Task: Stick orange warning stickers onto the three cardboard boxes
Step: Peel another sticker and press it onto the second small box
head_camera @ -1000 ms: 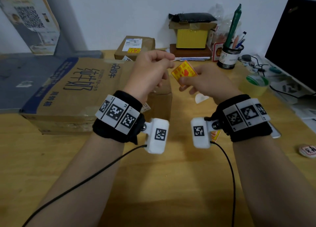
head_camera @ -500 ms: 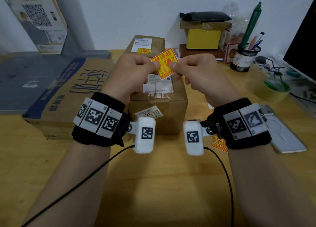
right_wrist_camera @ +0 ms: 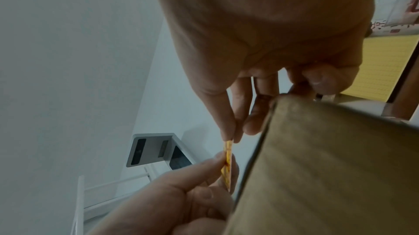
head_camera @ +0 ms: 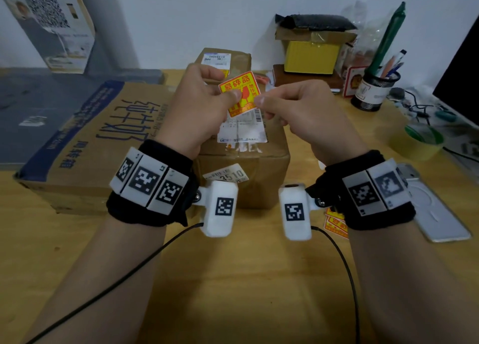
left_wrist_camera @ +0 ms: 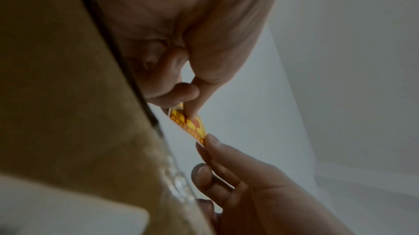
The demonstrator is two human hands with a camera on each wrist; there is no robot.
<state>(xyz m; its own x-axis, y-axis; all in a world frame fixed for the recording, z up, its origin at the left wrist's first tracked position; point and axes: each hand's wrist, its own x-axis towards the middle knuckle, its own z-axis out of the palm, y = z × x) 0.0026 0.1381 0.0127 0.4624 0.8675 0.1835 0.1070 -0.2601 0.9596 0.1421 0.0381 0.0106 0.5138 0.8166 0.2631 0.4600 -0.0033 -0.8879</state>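
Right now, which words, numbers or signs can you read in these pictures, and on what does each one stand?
"易碎品": orange sticker, pinched by the left hand and the right hand.
"纯牛奶": large cardboard box, printed sideways.
"3510": small label on the middle box front.
Shipping labels, poster, far box: too blurred to read.

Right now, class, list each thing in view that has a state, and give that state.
Orange square warning sticker: held in the air, pinched by both hands.
Left hand: pinching the sticker.
Right hand: pinching the sticker.
Small brown cardboard box: closed, top unstickered.
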